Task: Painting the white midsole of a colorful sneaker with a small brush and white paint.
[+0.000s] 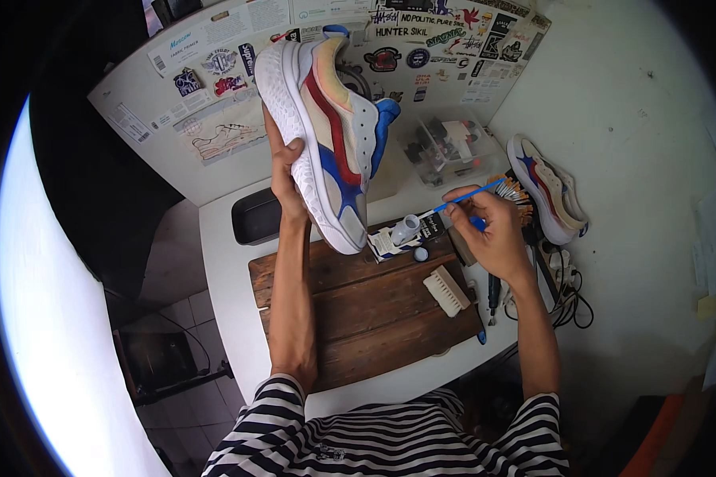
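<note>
My left hand (286, 181) grips a sneaker (326, 159) by its white sole and holds it up, tilted, over the left side of the table. The shoe is cream with red and blue panels, a blue tongue and a pale yellow lining. Between the fingers of my right hand (492, 230) is a thin paintbrush (468, 195) with a blue handle. Its tip points down to the left, at the mouth of a small grey-white paint bottle (406, 229); whether it touches is unclear. Beside the bottle are a small box (383, 243) and a round cap (420, 254).
A brown wooden board (350, 326) bears a scrub brush (446, 291). Behind are a black tray (254, 217) and a clear plastic bin (447, 155). To the right stand a second sneaker (547, 191), several brushes (519, 197) and black cables (581, 302). A stickered panel (215, 131) edges the table.
</note>
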`<state>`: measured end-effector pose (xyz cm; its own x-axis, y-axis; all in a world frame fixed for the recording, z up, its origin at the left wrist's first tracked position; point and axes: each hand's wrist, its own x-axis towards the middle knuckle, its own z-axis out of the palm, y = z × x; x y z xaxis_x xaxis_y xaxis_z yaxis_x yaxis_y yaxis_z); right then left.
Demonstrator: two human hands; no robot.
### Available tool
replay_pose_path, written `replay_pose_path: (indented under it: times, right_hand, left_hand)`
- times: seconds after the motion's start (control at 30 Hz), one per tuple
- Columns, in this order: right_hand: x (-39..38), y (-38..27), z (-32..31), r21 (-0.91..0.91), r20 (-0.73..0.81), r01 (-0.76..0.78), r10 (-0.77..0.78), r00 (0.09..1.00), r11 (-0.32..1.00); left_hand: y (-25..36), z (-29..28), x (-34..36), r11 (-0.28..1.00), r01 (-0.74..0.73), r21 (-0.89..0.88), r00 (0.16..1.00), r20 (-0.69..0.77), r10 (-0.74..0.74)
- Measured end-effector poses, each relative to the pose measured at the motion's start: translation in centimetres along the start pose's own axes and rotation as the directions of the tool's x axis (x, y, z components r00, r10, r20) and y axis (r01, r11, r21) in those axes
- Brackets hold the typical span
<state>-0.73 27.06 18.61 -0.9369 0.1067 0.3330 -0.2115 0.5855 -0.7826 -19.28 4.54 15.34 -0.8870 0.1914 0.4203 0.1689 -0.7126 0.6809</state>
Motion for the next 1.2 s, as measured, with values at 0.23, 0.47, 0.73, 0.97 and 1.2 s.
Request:
replay_pose_path:
  times: [0.23, 0.47, 0.73, 0.97, 1.2]
  right_hand:
    - [1.2, 1.6, 1.6, -0.094, 0.041, 0.011, -0.007, 0.999, 0.995]
    - [1.8, 1.9, 2.6, -0.127, 0.075, 0.026, -0.016, 0.997, 0.992]
    - [1.5, 1.1, 1.9, -0.096, -0.014, 0.045, -0.046, 0.999, 0.994]
    - [1.3, 2.6, 1.7, 0.041, -0.033, -0.038, 0.039, 0.999, 0.998]
    - [1.1, 1.8, 1.0, 0.146, -0.093, -0.054, 0.068, 0.993, 0.988]
  left_hand:
    - [-1.1, 0.0, 0.7, 0.997, -0.08, -0.019, 0.997, 0.021, 0.08]
    - [-2.2, -0.1, 0.9, 0.999, -0.047, -0.027, 0.998, 0.039, 0.048]
    - [-3.0, -0.6, 1.4, 0.999, -0.008, -0.045, 1.0, 0.027, 0.009]
    - [-2.6, -0.4, 1.6, 0.99, 0.055, -0.127, 0.998, -0.009, -0.056]
    - [-2.0, 0.1, 1.7, 0.982, 0.09, -0.169, 0.996, 0.028, -0.086]
